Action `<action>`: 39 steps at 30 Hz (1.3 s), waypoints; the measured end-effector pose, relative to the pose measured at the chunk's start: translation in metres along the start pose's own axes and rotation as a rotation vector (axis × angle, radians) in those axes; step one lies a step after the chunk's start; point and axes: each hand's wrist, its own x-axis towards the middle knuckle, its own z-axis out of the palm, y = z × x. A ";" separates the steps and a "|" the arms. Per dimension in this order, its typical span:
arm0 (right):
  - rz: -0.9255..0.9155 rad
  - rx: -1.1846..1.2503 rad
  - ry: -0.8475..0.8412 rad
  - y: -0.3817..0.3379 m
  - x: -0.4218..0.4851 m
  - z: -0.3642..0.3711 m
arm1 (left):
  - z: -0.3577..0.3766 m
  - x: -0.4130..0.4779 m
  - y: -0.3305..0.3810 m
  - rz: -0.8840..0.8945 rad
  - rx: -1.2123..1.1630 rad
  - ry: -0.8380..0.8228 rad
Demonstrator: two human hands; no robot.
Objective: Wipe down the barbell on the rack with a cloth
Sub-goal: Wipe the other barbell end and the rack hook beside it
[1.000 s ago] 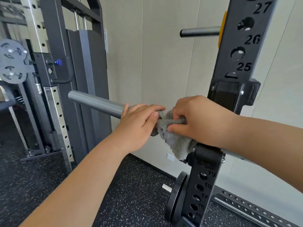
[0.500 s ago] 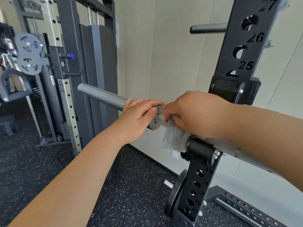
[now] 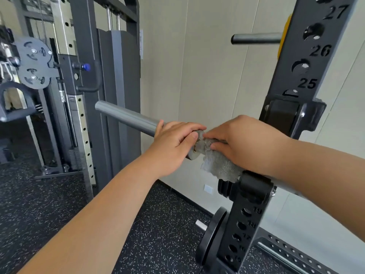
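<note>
The grey barbell (image 3: 126,116) lies across the black rack upright (image 3: 308,80), its sleeve end pointing up and left. My left hand (image 3: 173,143) is wrapped around the sleeve just left of the collar. Right of the collar, my right hand (image 3: 243,143) presses a grey cloth (image 3: 217,165) around the thin shaft, with the cloth's loose end hanging down beside the black J-hook (image 3: 254,186). The shaft under the cloth and under my right forearm is hidden.
A second bar peg (image 3: 256,38) sticks out left from the upright, higher up. A black weight plate (image 3: 209,236) is stored low on the rack. A cable machine (image 3: 83,76) stands at the left. The floor is black speckled rubber (image 3: 49,204), and a beige wall lies behind.
The cloth under my right hand has shifted slightly left along the shaft, up against the collar. My left hand keeps its grip on the sleeve. The camera view has shifted a little.
</note>
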 end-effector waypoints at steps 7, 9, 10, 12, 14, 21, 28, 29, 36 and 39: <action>0.030 0.122 0.040 0.000 0.009 0.002 | 0.008 -0.005 -0.010 0.079 -0.031 0.073; 0.012 0.107 -0.025 0.005 0.004 -0.005 | 0.008 -0.004 -0.012 0.088 -0.020 0.081; 0.002 0.109 -0.034 0.008 0.003 -0.006 | 0.007 -0.003 -0.013 0.098 -0.002 0.087; -0.031 0.092 0.000 0.010 0.003 -0.003 | 0.006 0.000 -0.014 0.137 0.048 0.093; -0.078 0.029 0.037 0.008 0.009 0.006 | 0.003 0.001 -0.015 0.166 0.091 0.097; -0.092 0.060 -0.004 0.010 0.006 0.002 | 0.008 0.017 -0.013 0.134 0.168 0.159; -0.141 -0.024 0.092 0.003 0.014 0.015 | 0.014 0.018 -0.016 0.122 0.164 0.243; -0.145 -0.024 0.074 0.002 0.015 0.014 | 0.015 0.019 -0.016 0.124 0.160 0.248; -0.113 0.066 -0.031 0.010 0.004 -0.008 | 0.018 0.017 -0.016 0.123 0.126 0.298; -0.167 -0.023 0.045 0.003 0.011 0.005 | 0.019 0.017 -0.018 0.132 0.122 0.315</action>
